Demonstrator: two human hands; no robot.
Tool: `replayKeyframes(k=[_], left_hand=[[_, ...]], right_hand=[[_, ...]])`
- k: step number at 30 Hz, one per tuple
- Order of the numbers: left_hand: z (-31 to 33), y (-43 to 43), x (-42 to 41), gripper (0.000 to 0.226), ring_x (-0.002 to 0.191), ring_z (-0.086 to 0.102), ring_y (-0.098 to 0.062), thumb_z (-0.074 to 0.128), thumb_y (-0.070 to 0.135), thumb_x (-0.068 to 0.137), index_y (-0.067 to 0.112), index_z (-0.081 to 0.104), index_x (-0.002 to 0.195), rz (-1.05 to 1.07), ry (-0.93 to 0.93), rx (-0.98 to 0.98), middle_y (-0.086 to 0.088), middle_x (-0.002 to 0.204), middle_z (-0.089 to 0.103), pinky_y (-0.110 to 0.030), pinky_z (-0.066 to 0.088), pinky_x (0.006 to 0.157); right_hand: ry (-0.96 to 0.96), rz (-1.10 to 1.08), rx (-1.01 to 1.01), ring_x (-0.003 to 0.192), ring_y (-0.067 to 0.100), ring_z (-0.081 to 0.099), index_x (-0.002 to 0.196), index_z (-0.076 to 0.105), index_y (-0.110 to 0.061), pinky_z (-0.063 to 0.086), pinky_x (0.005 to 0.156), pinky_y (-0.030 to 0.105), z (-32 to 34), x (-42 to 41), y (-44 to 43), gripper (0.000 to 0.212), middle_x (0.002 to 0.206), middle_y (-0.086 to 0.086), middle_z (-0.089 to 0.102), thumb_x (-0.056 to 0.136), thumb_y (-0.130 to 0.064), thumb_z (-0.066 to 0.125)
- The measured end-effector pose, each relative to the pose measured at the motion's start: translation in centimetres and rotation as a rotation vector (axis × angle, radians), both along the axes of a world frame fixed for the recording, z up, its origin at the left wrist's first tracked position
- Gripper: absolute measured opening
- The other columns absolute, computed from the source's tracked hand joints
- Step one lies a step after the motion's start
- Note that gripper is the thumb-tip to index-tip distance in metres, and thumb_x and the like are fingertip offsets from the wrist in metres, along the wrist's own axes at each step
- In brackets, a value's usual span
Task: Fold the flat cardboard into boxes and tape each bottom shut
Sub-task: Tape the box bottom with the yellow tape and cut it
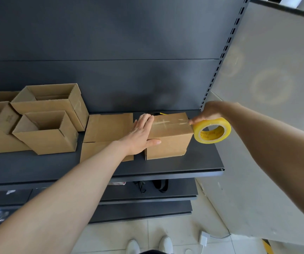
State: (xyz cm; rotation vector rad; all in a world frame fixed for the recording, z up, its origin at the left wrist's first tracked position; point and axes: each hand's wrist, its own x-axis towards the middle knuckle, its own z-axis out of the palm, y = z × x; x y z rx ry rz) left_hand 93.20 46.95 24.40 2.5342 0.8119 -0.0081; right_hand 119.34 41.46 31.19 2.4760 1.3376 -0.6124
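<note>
Finished open boxes [45, 125] are crowding the shelf [165, 165] on the left, and flat cardboard [109, 127] is lying just beside the box [167, 136] being taped. The left hand [140, 136] is pressing flat and open on that box's upturned bottom. The right hand [209, 112] is gripping the tape roll [212, 130] past the right edge; the box is likely to skid into the flat sheets, or the strip to wrinkle, if that press is easing.

Stockroom: slotted metal shelving [165, 167]
</note>
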Motion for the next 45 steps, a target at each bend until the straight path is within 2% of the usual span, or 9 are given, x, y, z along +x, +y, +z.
replayKeyframes(k=[4,8,13,17,22,26,33,40,45], left_hand=[[-0.2,-0.3,0.2,0.089,0.141,-0.029,-0.010,0.040,0.058,0.093,0.015,-0.012,0.151,0.106,-0.020,-0.211,0.010,0.155,-0.025,-0.043,-0.005,0.119],[0.1,-1.3,2.2,0.078,0.147,-0.011,-0.014,0.030,0.057,0.096,0.021,-0.011,0.151,0.458,-0.283,-0.485,0.007,0.156,-0.025,-0.042,0.001,0.119],[0.0,-1.4,4.3,0.069,0.142,0.024,-0.026,0.032,0.042,0.101,0.006,0.000,0.151,0.764,-0.347,-0.564,-0.008,0.158,0.017,-0.036,0.024,0.111],[-0.3,-0.6,4.7,0.058,0.103,0.048,-0.026,0.020,0.045,0.102,0.000,0.037,0.134,0.824,-0.288,-0.513,-0.013,0.121,0.051,-0.034,0.036,0.085],[-1.2,0.8,4.9,0.055,0.061,0.042,-0.017,0.025,0.053,0.099,0.004,0.045,0.083,0.944,-0.255,-0.434,-0.001,0.068,0.042,-0.031,0.034,0.068],[-1.1,0.8,5.0,0.064,0.077,0.055,-0.029,0.030,0.068,0.089,0.010,0.044,0.067,0.971,-0.235,-0.360,-0.003,0.070,0.051,-0.037,0.046,0.074],[0.8,-2.3,6.4,0.065,0.122,0.039,-0.029,0.041,0.059,0.091,0.005,0.044,0.126,0.729,-0.040,0.259,-0.013,0.130,0.042,-0.039,0.033,0.097],[1.1,-1.4,6.0,0.079,0.147,0.001,-0.031,0.036,0.056,0.095,0.005,0.014,0.150,0.383,0.052,0.160,-0.014,0.159,0.006,-0.043,0.003,0.118],[1.4,-2.8,5.4,0.071,0.133,0.027,-0.030,0.050,0.049,0.091,0.004,0.027,0.141,0.387,-0.103,0.091,-0.016,0.143,0.029,-0.041,0.026,0.109]], right_hand=[[0.021,-0.005,-0.009,0.084,0.028,0.062,0.076,0.059,-0.017,0.051,0.081,0.037,-0.3,0.3,0.0,0.066,0.086,0.006,0.063,0.061,-0.082,0.061],[0.049,-0.007,-0.045,0.090,0.028,0.058,0.076,0.054,-0.015,0.043,0.077,0.034,-1.0,0.3,-0.3,0.069,0.093,0.008,0.060,0.067,-0.083,0.052],[0.114,-0.041,-0.064,0.095,0.029,0.054,0.095,0.053,-0.014,0.042,0.080,0.035,-1.9,0.4,-0.9,0.074,0.101,0.008,0.056,0.068,-0.083,0.049],[0.178,-0.079,-0.093,0.099,0.030,0.056,0.101,0.053,-0.014,0.047,0.089,0.038,-2.0,0.4,-1.3,0.075,0.104,0.008,0.057,0.068,-0.082,0.051],[0.229,-0.115,-0.096,0.107,0.032,0.057,0.108,0.055,-0.014,0.047,0.096,0.043,-2.4,-0.1,-2.1,0.086,0.110,0.008,0.057,0.061,-0.086,0.051],[0.312,-0.182,-0.073,0.106,0.033,0.055,0.109,0.051,-0.015,0.046,0.090,0.040,-2.7,-0.7,-3.3,0.080,0.113,0.011,0.056,0.066,-0.082,0.051],[0.457,-0.278,-0.015,0.102,0.032,0.059,0.116,0.054,-0.014,0.049,0.089,0.040,-3.2,-2.0,-5.0,0.074,0.110,0.009,0.059,0.073,-0.074,0.054],[0.606,-0.358,0.038,0.109,0.031,0.060,0.127,0.053,-0.014,0.048,0.097,0.047,-3.3,-4.8,-5.6,0.074,0.122,0.009,0.060,0.077,-0.070,0.055],[0.767,-0.373,0.107,0.110,0.030,0.060,0.126,0.050,-0.014,0.048,0.099,0.046,-3.4,-7.6,-4.6,0.056,0.121,0.010,0.060,0.089,-0.056,0.053]])
